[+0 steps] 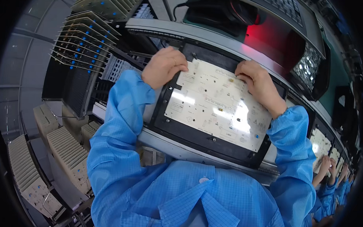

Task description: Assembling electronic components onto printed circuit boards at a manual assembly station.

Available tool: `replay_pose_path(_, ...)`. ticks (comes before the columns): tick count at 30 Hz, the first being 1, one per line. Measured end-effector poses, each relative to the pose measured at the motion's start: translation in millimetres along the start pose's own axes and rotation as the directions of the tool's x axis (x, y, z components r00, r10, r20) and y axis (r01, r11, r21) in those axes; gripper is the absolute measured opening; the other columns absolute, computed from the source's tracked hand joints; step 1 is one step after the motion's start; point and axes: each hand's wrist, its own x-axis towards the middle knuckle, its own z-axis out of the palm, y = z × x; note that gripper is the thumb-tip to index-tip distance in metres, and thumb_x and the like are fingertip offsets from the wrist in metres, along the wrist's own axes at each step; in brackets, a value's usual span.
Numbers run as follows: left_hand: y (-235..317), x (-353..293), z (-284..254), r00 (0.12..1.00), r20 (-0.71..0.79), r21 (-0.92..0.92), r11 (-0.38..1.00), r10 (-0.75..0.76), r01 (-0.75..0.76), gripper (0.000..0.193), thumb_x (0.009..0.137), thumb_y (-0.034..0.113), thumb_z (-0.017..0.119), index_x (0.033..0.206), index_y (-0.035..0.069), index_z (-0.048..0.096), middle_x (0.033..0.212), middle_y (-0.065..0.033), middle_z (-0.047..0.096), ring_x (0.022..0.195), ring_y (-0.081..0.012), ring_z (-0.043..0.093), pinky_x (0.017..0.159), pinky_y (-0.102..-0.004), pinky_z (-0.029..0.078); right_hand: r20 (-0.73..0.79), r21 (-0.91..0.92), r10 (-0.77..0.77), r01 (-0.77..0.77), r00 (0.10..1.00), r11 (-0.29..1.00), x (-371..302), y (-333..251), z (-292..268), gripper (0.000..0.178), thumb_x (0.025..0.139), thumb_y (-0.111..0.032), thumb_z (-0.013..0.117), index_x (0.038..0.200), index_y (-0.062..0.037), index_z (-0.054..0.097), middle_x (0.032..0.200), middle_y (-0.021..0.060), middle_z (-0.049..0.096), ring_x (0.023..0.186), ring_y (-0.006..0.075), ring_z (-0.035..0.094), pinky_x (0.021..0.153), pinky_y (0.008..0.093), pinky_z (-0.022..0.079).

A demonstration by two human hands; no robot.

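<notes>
A white circuit board lies flat in a black frame in front of me, with small printed marks, holes and a bright glare patch on it. Bent fingers of my left hand pinch the board's far left corner. At its far right edge, my right hand has its fingers curled down onto the board; the fingertips are partly hidden. Near the board's lower right corner sits one small blue part.
The frame rests on a metal conveyor rail. Racks of upright boards stand left, with more stacks lower left. A scanner glows red beyond, beside a keyboard and a bin of shiny small parts. Co-workers' hands work along the line, right.
</notes>
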Motion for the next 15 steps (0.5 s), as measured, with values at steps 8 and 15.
replay_pose_path(8, 57.6, -82.8, -62.0, 0.970, 0.200, 0.078, 0.989, -0.136, 0.122, 0.052, 0.072, 0.010, 0.079, 0.122, 0.006, 0.066, 0.130, -0.0103, 0.061, 0.128, -0.0360, 0.048, 0.108, -0.0460, 0.039, 0.156, -0.065, 0.147, -0.138, 0.977, 0.988, -130.6, -49.0, -64.8, 0.033, 0.075, -0.004, 0.075, 0.106, 0.0004, 0.068, 0.108, 0.0132, 0.064, 0.093, 0.0316, 0.057, 0.081, 0.0386, 0.047)
replay_pose_path(15, 70.5, -94.0, -20.7, 0.977, 0.031, -0.036, 0.977, -0.211, 0.212, 0.041, 0.077, 0.005, 0.076, 0.117, 0.006, 0.068, 0.126, -0.0097, 0.062, 0.121, -0.0318, 0.052, 0.105, -0.0423, 0.041, -0.386, -0.167, 0.381, -0.470, 0.840, 0.867, -206.1, -84.2, 13.3, 0.034, 0.075, 0.000, 0.076, 0.108, -0.0015, 0.069, 0.104, 0.0118, 0.064, 0.095, 0.0292, 0.059, 0.083, 0.0371, 0.048)
